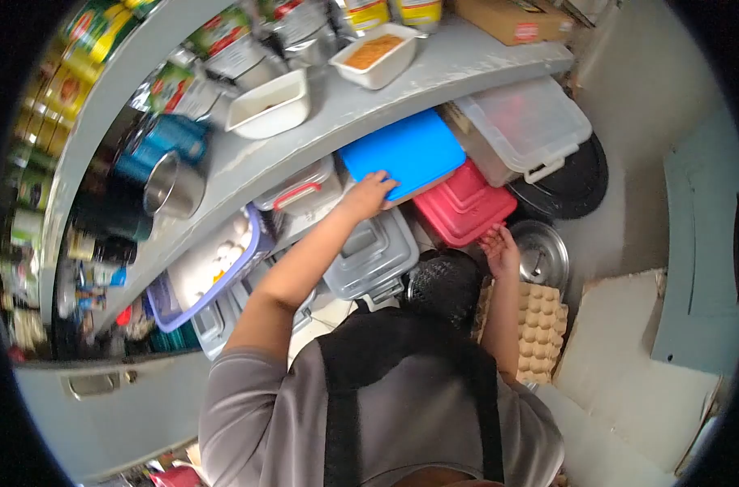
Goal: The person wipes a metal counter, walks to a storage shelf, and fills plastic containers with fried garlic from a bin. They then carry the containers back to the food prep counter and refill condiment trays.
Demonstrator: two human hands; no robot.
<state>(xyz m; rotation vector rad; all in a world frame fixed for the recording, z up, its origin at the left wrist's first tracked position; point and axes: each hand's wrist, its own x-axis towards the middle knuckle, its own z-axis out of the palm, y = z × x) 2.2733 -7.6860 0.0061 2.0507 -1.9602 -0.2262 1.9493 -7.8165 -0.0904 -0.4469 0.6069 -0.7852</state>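
Well, left hand [369,196] spreads at the edge of the blue lid [414,150]; right hand [501,251], loosely curled, seemingly touches red lid [467,203].

Honestly can't make out a single word, brand or number anywhere here, it's all too small or blurred. There's print on the yellow packs [99,31] at upper left, the silver pouches [223,45] with green and red on them, and the yellow-and-white packs [365,15] along the top, but none of it's readable. Same deal with the red-and-white sticker [527,32] on the cardboard box [503,18], just a smudge lol.
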